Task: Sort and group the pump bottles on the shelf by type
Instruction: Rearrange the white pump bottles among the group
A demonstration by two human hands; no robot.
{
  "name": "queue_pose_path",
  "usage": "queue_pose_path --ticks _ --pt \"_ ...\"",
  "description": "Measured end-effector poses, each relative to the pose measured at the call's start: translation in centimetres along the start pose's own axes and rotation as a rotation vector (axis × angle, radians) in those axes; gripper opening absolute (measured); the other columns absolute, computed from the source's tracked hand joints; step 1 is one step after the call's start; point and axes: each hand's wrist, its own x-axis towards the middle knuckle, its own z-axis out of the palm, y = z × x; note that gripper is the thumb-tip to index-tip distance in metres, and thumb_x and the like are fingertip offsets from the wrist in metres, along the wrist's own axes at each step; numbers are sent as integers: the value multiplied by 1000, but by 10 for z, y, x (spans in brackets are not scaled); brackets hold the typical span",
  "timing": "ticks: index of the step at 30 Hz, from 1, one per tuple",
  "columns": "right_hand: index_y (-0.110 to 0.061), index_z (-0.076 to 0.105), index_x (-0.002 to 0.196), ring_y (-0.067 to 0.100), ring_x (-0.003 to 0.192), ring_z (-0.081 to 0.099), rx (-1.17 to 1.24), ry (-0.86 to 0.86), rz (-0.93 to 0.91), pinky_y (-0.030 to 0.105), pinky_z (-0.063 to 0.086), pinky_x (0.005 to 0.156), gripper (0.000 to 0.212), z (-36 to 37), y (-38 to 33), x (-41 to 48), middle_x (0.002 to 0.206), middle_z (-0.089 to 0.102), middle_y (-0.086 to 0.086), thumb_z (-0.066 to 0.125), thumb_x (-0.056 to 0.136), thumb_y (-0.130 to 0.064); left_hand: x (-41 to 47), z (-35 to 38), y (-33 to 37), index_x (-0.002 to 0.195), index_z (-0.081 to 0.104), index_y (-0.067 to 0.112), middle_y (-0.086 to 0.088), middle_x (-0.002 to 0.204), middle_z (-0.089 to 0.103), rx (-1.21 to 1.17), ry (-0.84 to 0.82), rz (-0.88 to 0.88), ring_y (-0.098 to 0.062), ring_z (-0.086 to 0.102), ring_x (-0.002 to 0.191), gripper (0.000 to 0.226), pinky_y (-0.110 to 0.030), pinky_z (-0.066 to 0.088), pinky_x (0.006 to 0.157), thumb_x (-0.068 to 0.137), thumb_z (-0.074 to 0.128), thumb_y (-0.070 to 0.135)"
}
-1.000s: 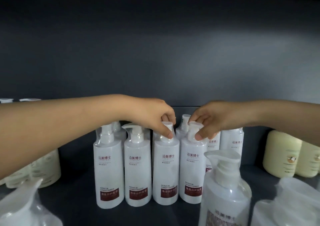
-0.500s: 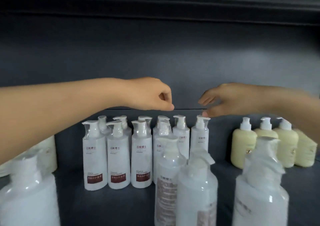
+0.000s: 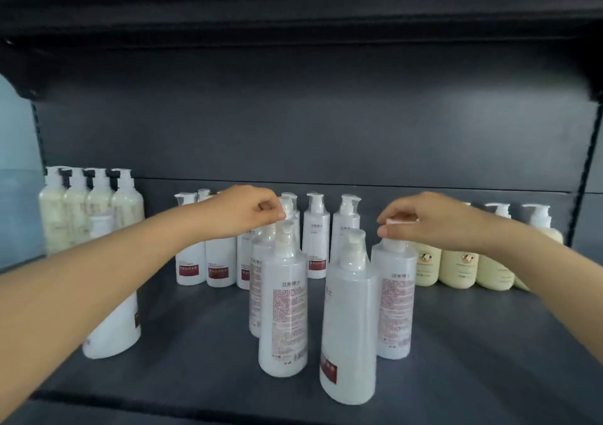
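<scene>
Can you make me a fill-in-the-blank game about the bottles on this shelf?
1. The right hand pinches the pump of a ____ bottle.
2. The bottles at the far right are pale ____.
3. The labels on the back row of white bottles are dark ____.
4. The shelf is dark ____.

Missing words: white; yellow; red; grey
</scene>
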Motion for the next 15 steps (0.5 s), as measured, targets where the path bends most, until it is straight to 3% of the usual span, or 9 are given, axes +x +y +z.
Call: queue_pose_path --ticks 2,5,9,12,15 --pt "-26 67 101 5 99 58 54 51 -6 18 46 80 22 9 7 0 101 64 -17 64 84 -39 2 5 -3 108 64 21 9 113 63 -21 -10 -20 -10 57 108 23 -28 45 96 92 52 34" --pt "-24 68 97 -2 78 58 222 116 -6 5 41 58 17 20 14 2 97 66 -15 69 82 -33 7 14 -6 108 65 18 4 119 62 -79 -12 -15 -13 56 112 23 -34 44 101 92 54 29" --pt "-22 69 89 -6 70 60 562 181 51 5 43 58 15 31 21 3 88 72 -6 75 76 -25 13 16 -13 98 67 21 6 110 66 -129 16 43 -10 59 106 15 -29 45 98 89 58 29" --pt "-18 68 87 10 82 66 752 232 98 18 48 70 19 40 24 4 91 74 6 78 71 -23 19 10 -20 92 69 22 8 101 69 -92 6 87 -8 62 101 12 -30 48 95 87 61 29" --pt "-17 68 84 14 82 66 823 266 108 25 50 77 31 44 21 8 87 75 7 77 59 -33 28 4 -19 89 70 20 4 90 71 -51 -42 109 -11 65 87 16 -27 51 81 84 63 34"
